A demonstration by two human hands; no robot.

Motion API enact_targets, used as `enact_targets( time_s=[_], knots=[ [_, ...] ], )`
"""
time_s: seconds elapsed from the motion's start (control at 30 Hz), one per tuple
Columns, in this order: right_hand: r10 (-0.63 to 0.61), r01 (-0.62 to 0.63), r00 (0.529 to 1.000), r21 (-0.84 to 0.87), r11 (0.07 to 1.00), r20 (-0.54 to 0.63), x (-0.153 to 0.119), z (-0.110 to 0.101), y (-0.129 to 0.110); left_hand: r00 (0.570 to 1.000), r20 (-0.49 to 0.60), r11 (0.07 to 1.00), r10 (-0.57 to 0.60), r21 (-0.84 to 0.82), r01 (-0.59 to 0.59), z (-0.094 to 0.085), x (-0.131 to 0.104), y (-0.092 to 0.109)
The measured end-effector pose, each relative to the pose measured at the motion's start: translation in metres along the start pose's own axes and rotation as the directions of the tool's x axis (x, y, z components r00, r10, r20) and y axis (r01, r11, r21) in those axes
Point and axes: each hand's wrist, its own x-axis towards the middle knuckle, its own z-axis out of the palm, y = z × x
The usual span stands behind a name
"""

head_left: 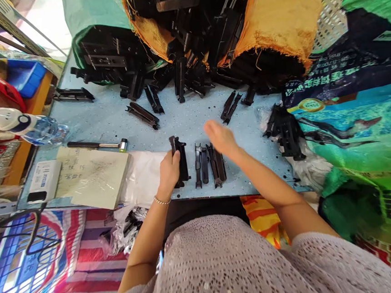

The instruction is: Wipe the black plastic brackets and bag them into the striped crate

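Observation:
My left hand (169,168) is closed round a black part (182,161) near the front edge of the blue table (186,120). Just right of it, two pairs of slim black parts (201,164) (216,164) lie side by side. Over the farther pair's upper end is my right hand (220,137), with its fingers curled together; whether anything is in them is hidden. Beyond the hands, separate black parts (143,114) (230,107) lie on the table.
Open sacks (276,16) full of black parts line the back. On the left are a bottle (45,127), a hammer (96,145), cardboard (90,176) and a white box (44,178). More black parts (285,132) lie on plastic at the right.

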Motion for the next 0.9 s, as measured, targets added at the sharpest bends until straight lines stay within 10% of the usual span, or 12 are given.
enact_targets(
  time_s=[0.1,0.27,0.43,0.57,0.73,0.9],
  knots=[
    [0.372,-0.408,0.9,-0.135,0.903,-0.228,0.055,-0.022,0.048,0.999,-0.031,0.936,0.031,0.352,-0.018,0.015,-0.01,-0.018],
    [0.57,-0.575,0.815,-0.02,0.818,-0.101,0.076,-0.03,0.088,0.983,-0.017,0.916,0.183,0.365,-0.164,0.023,-0.019,-0.02],
    [0.195,-0.218,0.976,0.532,0.818,0.101,-0.013,-0.005,0.023,0.971,0.114,0.966,0.212,-0.177,-0.19,0.019,-0.012,0.005],
    [-0.135,0.062,0.98,0.424,0.904,0.143,-0.067,-0.003,-0.037,0.97,0.23,0.86,0.083,-0.508,0.046,0.025,-0.015,0.024],
    [-0.257,0.264,0.963,0.094,0.96,-0.082,-0.027,-0.015,-0.044,0.969,0.243,0.897,0.046,-0.437,0.067,0.024,-0.03,0.031],
    [-0.165,0.115,0.979,0.337,0.934,0.123,-0.014,-0.001,-0.054,0.986,0.168,0.866,0.008,-0.494,0.077,0.019,-0.026,0.032]
  ],
)
